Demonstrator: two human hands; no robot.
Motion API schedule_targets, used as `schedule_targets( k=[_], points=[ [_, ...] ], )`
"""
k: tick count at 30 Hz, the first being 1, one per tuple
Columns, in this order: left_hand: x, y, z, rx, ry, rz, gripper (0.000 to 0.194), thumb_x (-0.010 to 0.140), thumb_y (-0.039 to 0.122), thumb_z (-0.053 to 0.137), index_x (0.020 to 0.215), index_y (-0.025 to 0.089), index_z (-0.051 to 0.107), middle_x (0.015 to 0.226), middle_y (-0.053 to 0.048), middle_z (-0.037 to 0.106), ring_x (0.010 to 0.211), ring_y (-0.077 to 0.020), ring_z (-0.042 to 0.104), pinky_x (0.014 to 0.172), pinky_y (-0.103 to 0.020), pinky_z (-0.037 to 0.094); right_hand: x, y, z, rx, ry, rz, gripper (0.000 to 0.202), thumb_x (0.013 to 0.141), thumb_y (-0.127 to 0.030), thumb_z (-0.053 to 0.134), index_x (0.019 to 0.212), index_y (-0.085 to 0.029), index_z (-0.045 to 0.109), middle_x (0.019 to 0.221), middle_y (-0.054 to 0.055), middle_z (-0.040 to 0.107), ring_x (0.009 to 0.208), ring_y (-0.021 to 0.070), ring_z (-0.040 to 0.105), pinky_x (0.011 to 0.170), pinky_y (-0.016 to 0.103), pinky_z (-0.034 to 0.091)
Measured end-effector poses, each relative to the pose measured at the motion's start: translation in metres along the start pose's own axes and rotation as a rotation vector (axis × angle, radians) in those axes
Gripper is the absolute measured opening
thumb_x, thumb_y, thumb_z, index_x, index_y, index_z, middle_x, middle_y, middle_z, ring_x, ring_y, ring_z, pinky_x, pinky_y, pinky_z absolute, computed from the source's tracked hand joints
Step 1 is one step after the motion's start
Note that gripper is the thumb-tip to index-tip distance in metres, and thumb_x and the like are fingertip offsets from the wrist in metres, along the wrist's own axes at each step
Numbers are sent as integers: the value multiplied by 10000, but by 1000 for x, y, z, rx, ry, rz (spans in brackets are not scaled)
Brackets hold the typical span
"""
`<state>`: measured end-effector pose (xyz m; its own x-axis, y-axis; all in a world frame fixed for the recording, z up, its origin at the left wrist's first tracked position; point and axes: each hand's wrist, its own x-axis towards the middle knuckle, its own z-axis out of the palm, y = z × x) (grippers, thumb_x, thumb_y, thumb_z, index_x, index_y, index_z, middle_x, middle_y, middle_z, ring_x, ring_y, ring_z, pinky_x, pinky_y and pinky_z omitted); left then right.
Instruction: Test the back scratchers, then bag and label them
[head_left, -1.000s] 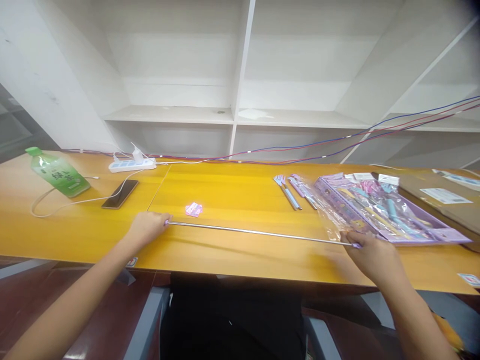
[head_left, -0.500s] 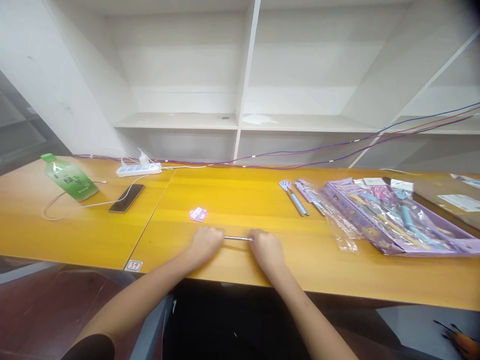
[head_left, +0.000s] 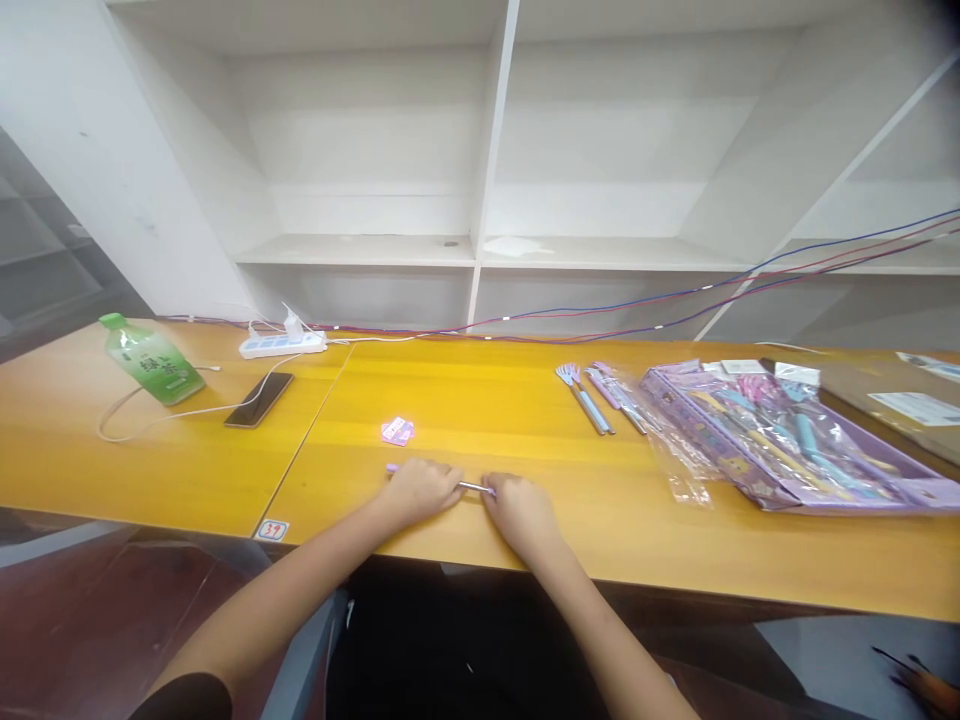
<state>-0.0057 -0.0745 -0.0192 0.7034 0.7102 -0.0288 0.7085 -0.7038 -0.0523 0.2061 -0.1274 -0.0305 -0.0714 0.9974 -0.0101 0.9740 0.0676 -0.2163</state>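
Note:
Low over the front of the table, both hands hold a back scratcher with a silver rod (head_left: 472,486). My left hand (head_left: 424,490) is closed round it, and a purple end sticks out on the left. My right hand (head_left: 519,510) is closed on the other end, mostly hiding it. Only a short piece of rod shows between the hands. Small pink-and-purple cards (head_left: 397,431) lie just beyond my left hand. Farther right lie blue and purple back scratchers (head_left: 589,400), and beside them a purple one in clear wrap (head_left: 619,392).
A purple display box (head_left: 757,470) of wrapped back scratchers stands at the right, in front of a cardboard box (head_left: 885,400). On the left are a green bottle (head_left: 154,360), a phone (head_left: 259,400) and a power strip (head_left: 281,345). White shelves (head_left: 360,250) rise behind.
My left hand has turned and shifted slightly, so the purple end now shows on its left. My right hand has moved a little left and down; the rod between them looks shorter.

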Motion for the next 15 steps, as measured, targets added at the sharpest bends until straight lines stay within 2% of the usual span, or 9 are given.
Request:
schedule_targets(
  k=[2, 4, 8, 10, 12, 14, 15],
  points=[
    [-3, 1, 1, 1, 24, 90, 398, 1120, 456, 411, 1127, 160, 676, 1016, -157, 773, 904, -254, 766, 744, -318, 549, -3, 4, -6, -1, -22, -4, 264, 1074, -288, 514, 969, -218, 746, 937, 66, 786, 804, 190, 709, 661, 283, 334],
    [-3, 3, 2, -2, 18, 125, 380, 1124, 447, 410, 1122, 164, 664, 1008, -149, 766, 876, -241, 756, 722, -309, 537, -4, 3, -13, -11, -49, -15, 249, 1068, -275, 521, 970, -222, 744, 930, 62, 784, 806, 193, 710, 666, 280, 345],
    [-1, 5, -6, -40, -37, 82, 389, 1124, 454, 399, 1106, 187, 682, 971, -136, 778, 809, -260, 756, 689, -328, 532, -1, -6, -21, -25, -87, -79, 298, 1092, -306, 488, 960, -222, 742, 910, 69, 781, 807, 198, 718, 680, 274, 378],
    [-6, -8, -17, -30, -79, 73, 403, 1122, 462, 401, 1091, 199, 704, 943, -132, 785, 785, -265, 754, 687, -329, 526, -3, 10, -24, -16, -78, -119, 324, 1101, -328, 467, 972, -227, 746, 927, 78, 790, 811, 201, 728, 702, 272, 417],
    [-22, -36, -33, 35, -119, 64, 390, 1117, 449, 417, 1084, 206, 720, 918, -135, 785, 778, -271, 749, 681, -321, 509, -12, 58, -29, 6, -25, -147, 310, 1086, -315, 469, 1007, -236, 758, 973, 91, 804, 839, 209, 745, 744, 278, 469],
    [-48, -75, -47, 117, -170, -13, 363, 1115, 423, 424, 1052, 222, 719, 874, -114, 779, 769, -264, 742, 657, -297, 472, -29, 133, -33, 35, 119, -146, 303, 1058, -298, 477, 1062, -251, 776, 1071, 109, 818, 937, 221, 767, 813, 289, 516],
    [-63, -94, -52, 137, -183, -40, 367, 1120, 412, 409, 1027, 227, 711, 841, -99, 771, 745, -250, 733, 647, -283, 452, -39, 174, -35, 3, 260, -76, 290, 1030, -298, 496, 1074, -261, 780, 1096, 108, 822, 958, 233, 773, 826, 303, 530]
  ],
)
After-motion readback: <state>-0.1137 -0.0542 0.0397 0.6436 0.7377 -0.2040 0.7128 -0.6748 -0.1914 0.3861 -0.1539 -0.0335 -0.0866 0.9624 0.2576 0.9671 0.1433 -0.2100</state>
